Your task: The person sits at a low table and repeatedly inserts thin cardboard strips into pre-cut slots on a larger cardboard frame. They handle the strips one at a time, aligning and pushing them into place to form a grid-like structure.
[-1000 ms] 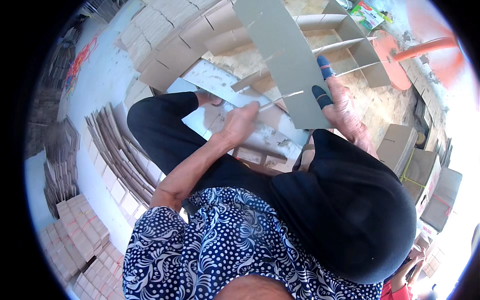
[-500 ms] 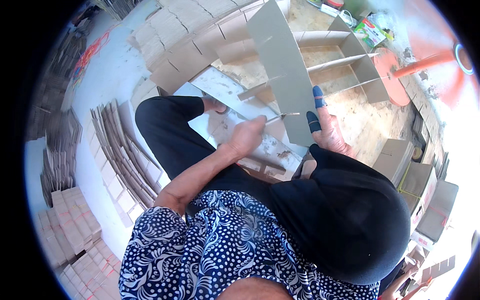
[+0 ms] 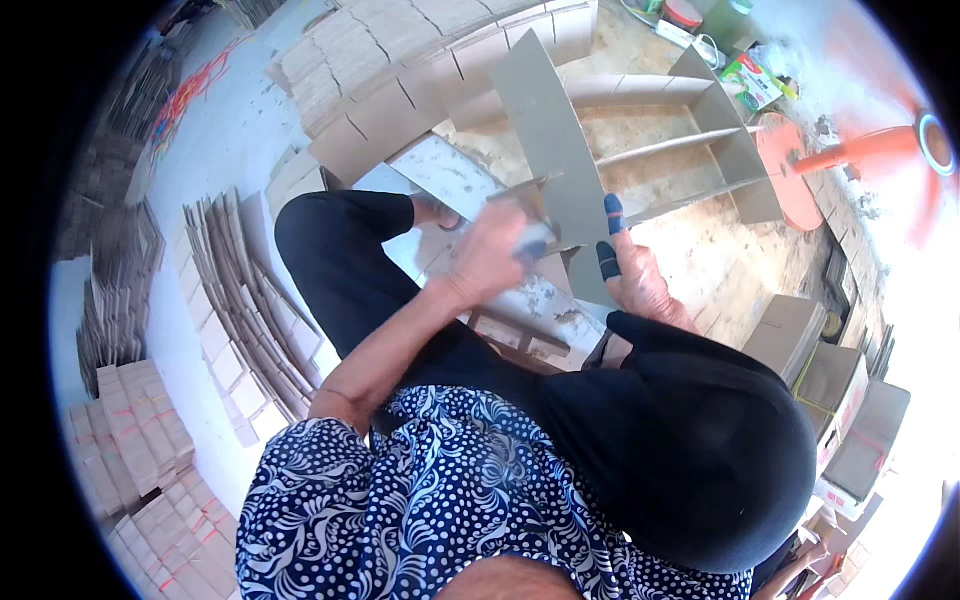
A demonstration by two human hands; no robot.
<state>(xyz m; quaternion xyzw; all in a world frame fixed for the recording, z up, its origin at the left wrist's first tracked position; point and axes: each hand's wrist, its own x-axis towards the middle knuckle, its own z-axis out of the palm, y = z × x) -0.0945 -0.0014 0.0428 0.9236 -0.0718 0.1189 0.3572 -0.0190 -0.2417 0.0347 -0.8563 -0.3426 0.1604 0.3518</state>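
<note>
A grey cardboard panel [image 3: 548, 130] stands tilted across thinner cardboard strips [image 3: 665, 148], forming an open divider grid. At the panel's lower right edge is my right hand [image 3: 645, 285], its thumb and forefinger in dark blue finger covers against the cardboard. The thumb and forefinger steady the panel; the other fingers are partly hidden. My left hand [image 3: 492, 250] is on the panel's left side, near the end of a strip, and is smeared by motion. A dark blue cover shows at its fingertips. Whether it holds anything is unclear.
Slotted cardboard sheets [image 3: 370, 60] are stacked beyond the panel, and more cardboard pieces [image 3: 240, 310] stand at the left. An orange fan [image 3: 855, 145] is at the far right. Boxes [image 3: 835, 385] stand to my right. Another person's hands [image 3: 815, 565] show at the lower right.
My left hand has drawn back slightly from the panel and is blurred; the thin metallic-looking piece beside it no longer shows. The panel's top edge sits lower, and my right hand has shifted slightly left.
</note>
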